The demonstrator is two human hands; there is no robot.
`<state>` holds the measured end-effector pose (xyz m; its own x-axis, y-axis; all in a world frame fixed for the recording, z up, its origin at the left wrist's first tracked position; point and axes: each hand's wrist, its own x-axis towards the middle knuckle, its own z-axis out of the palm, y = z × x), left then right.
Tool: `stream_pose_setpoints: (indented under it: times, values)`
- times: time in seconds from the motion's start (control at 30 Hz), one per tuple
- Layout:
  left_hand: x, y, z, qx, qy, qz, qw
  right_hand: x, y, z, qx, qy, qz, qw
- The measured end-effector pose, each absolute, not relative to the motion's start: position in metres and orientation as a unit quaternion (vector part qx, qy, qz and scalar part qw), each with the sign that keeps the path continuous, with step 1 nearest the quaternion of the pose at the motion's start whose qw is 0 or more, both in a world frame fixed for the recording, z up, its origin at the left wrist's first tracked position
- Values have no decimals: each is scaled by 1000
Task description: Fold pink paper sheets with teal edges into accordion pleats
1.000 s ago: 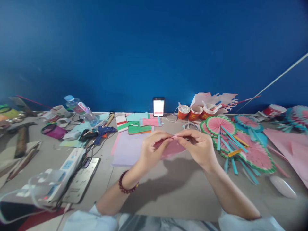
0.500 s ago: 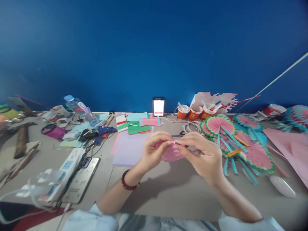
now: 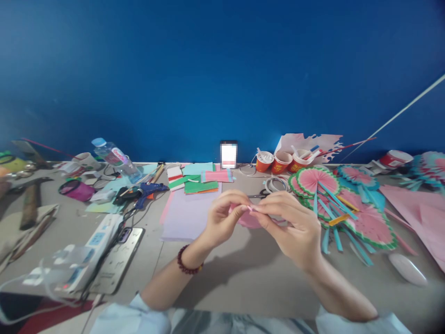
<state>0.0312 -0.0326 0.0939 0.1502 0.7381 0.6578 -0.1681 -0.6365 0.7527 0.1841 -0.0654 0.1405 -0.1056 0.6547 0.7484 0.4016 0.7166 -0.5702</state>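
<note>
Both hands meet over the middle of the table, pinching the edge of a piece of pink paper (image 3: 251,221). My left hand (image 3: 225,217), with a beaded bracelet on its wrist, grips it between thumb and forefinger. From the other side my right hand (image 3: 291,227) pinches the same edge, its fingertips almost touching the left ones. Most of the pink paper hangs behind the fingers, partly hidden. Beyond the right hand, a pair of scissors (image 3: 257,196) shows in part.
Pink pleated paper fans (image 3: 318,181) with green edges lie at the right, near a white computer mouse (image 3: 407,269). Lilac paper (image 3: 187,215) lies left of centre. Further left are a glue gun (image 3: 148,192), a phone (image 3: 120,260), a power strip (image 3: 95,246) and a hammer (image 3: 32,202).
The hands stay in nearly the same place, with small finger shifts along the paper's edge. The pink paper's hanging part has shifted slightly to the right.
</note>
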Motion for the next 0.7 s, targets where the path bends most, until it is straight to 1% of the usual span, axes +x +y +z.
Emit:
stream_pose_setpoints:
  times: [0.23,0.43,0.53,0.7]
  values:
    - [33,-36,94,668,229,622,339,183,-65,140,-367,-722,116,574]
    - [32,-37,96,671,256,618,320,184,-63,136,-382,-726,148,552]
    - [31,-38,97,679,267,610,311,186,-63,136,-402,-725,147,539]
    - [31,-38,97,692,260,608,290,186,-64,136,-411,-720,136,542]
